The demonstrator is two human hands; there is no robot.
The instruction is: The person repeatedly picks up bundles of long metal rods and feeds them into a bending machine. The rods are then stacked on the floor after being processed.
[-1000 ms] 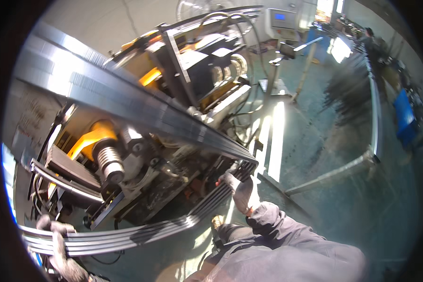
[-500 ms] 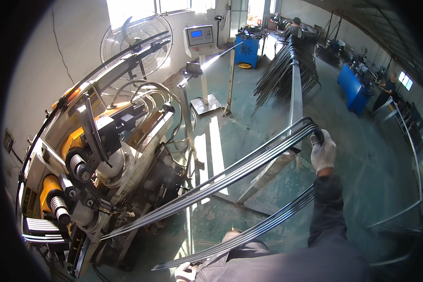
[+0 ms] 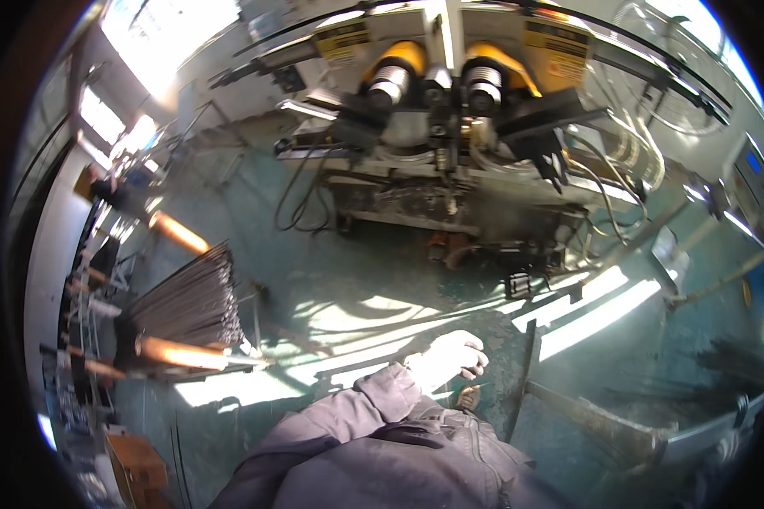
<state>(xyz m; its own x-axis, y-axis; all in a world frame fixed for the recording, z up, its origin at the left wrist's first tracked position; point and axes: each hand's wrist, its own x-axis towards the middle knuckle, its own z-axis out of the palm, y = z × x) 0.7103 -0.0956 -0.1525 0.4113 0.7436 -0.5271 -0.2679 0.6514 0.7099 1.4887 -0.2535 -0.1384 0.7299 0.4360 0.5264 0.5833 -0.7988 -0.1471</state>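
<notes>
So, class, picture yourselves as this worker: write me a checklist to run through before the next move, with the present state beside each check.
1. Left hand free: ok; nothing shows in its partly curled fingers, though glare washes it out.
2. Right hand safely placed: cannot tell; it is out of view.
3. Left hand away from the machine's rollers: ok; they sit apart, near the top of the picture.
4. Left hand off the bundle of rods: ok; the bundle stands apart, to the left.
5. Screen readable: not ok; it shows blue, but too small and blurred to read.
6. Floor evenly lit: not ok; bright sunlight strips cross it.
</notes>
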